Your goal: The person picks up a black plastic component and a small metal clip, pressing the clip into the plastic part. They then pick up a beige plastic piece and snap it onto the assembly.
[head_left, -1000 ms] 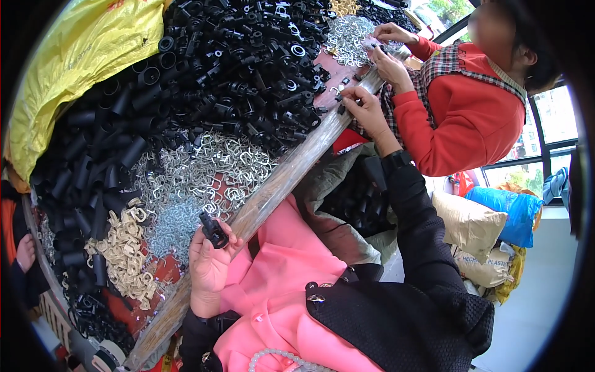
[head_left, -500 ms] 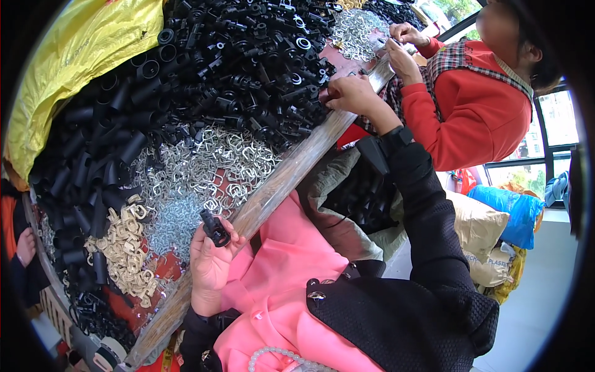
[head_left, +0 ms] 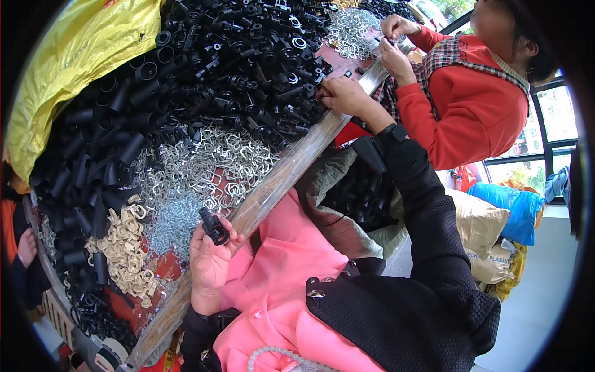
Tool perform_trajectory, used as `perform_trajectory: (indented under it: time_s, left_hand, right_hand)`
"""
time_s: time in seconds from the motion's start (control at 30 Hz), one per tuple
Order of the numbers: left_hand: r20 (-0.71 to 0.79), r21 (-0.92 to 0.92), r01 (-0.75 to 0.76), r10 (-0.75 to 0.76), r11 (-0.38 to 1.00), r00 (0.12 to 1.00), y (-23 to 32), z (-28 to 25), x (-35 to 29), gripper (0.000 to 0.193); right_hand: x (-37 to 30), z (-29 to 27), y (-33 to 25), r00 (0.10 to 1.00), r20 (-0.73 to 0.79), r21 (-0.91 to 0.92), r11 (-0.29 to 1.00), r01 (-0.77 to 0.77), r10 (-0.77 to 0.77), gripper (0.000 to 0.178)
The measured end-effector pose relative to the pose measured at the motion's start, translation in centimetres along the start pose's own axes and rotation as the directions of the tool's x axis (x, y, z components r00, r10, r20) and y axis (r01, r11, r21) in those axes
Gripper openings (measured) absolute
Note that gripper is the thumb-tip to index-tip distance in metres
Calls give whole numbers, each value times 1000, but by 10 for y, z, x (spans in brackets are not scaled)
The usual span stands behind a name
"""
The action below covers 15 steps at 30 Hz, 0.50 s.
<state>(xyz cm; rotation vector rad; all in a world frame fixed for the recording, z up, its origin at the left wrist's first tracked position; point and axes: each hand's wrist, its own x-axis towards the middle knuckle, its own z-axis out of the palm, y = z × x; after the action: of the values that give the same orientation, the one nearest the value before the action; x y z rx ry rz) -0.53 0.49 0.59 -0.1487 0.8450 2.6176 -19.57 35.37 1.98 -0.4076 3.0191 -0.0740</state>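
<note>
My left hand (head_left: pixel 209 263) is closed around a black plastic fitting (head_left: pixel 213 227) with a ring at its lower end, held upright above the wooden edge beam (head_left: pixel 273 186). My right hand (head_left: pixel 346 97) is at the right border of a big heap of black plastic parts (head_left: pixel 248 68), just over the beam. Its fingers are curled down against the parts, and the tips are partly hidden, so what they grip cannot be made out. Between my hands lie silvery bent metal clips (head_left: pixel 232 158). Small bluish screws (head_left: pixel 176 223) and cream plastic pieces (head_left: pixel 127 248) lie left of my left hand.
Black tubes (head_left: pixel 80 167) and a yellow sack (head_left: pixel 80 68) lie at the left. A co-worker in red (head_left: pixel 471 118) handles something small at the far right. An open sack (head_left: pixel 347 226) of black parts stands below the beam. Another person's hand (head_left: pixel 26 248) shows at the left edge.
My right hand has shifted slightly left and its fingers have curled down toward the black parts. The left hand keeps the fitting almost in place. The co-worker's hands have moved a little.
</note>
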Motion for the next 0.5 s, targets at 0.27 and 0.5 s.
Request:
perform_trajectory:
  time_s: [0.27,0.5]
  left_hand:
    - [-13,-8,8,-9,1000,1000,0,1,-1,38]
    - [-13,-2,10,-10,1000,1000,1,0,0,38]
  right_hand:
    - [-25,-25,20,941,-317,352,936,-2,121,17]
    - [-51,-13,44,937,-206,440,882,-168,281,14]
